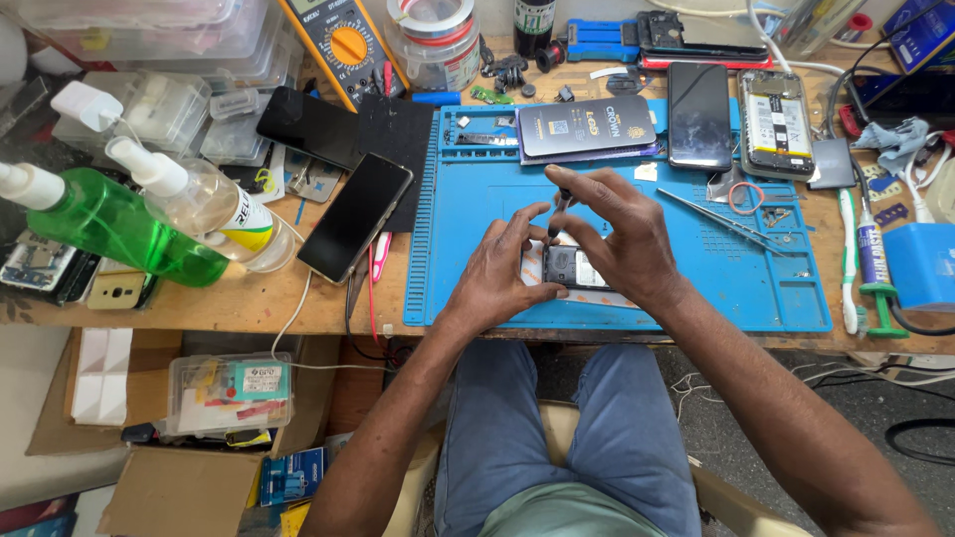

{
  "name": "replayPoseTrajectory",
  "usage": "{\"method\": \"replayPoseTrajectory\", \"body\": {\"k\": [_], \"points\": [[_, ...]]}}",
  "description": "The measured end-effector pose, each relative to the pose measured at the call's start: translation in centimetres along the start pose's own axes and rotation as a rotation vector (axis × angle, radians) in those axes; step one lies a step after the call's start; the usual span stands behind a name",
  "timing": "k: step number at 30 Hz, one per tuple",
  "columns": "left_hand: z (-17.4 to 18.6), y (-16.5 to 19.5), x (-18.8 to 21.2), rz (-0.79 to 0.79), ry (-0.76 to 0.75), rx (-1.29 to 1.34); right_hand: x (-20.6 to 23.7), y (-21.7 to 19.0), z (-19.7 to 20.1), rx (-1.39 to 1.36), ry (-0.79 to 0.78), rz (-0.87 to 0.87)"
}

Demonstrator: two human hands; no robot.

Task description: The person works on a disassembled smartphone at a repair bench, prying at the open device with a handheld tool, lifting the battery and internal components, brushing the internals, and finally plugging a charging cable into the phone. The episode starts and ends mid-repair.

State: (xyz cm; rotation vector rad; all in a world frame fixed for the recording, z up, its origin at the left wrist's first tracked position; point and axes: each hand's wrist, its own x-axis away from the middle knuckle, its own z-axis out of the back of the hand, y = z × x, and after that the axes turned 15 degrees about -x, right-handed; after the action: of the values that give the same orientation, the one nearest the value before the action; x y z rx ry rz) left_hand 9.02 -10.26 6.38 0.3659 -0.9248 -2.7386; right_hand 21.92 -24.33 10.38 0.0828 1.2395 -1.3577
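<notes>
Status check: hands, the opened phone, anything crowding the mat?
Left hand steadies small opened phone on blue mat. Right hand holds thin dark tool, tip down on it. Tweezers lie apart, right.

You sit at a worn wooden workbench [239,303] whose front edge runs across the view; a blue work mat [468,214] covers its middle; daylight falls evenly over the top; below the front edge, at the left, cardboard boxes [169,492] stand on the floor; at the right, grey floor [796,418] shows with loose cables [920,438]; your seat [557,423] is tan.
</notes>
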Motion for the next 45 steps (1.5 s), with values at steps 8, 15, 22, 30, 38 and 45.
{"method": "replayPoseTrajectory", "body": {"k": [8, 15, 22, 30, 38, 45], "points": [[-0.07, -0.07, 0.05, -0.018, 0.009, 0.013, -0.27, 0.22, 0.25, -0.122, 0.017, -0.117], [-0.17, -0.25, 0.19, -0.042, 0.026, 0.036, -0.13, 0.45, 0.18, -0.217, 0.020, -0.163], [-0.03, -0.05, 0.15, -0.015, 0.015, 0.047, 0.03, 0.50, -0.03, -0.172, -0.023, -0.156], [0.19, 0.12, 0.27, -0.046, 0.033, 0.061, -0.02, 0.35, -0.19, -0.102, -0.066, -0.088], [0.34, 0.17, 0.47, -0.008, 0.008, 0.054, 0.16, -0.07, -0.31, -0.189, -0.050, -0.194], [0.13, -0.24, 0.39, -0.047, 0.016, 0.027, 0.35, -0.01, -0.24, -0.234, -0.037, -0.257]]}}
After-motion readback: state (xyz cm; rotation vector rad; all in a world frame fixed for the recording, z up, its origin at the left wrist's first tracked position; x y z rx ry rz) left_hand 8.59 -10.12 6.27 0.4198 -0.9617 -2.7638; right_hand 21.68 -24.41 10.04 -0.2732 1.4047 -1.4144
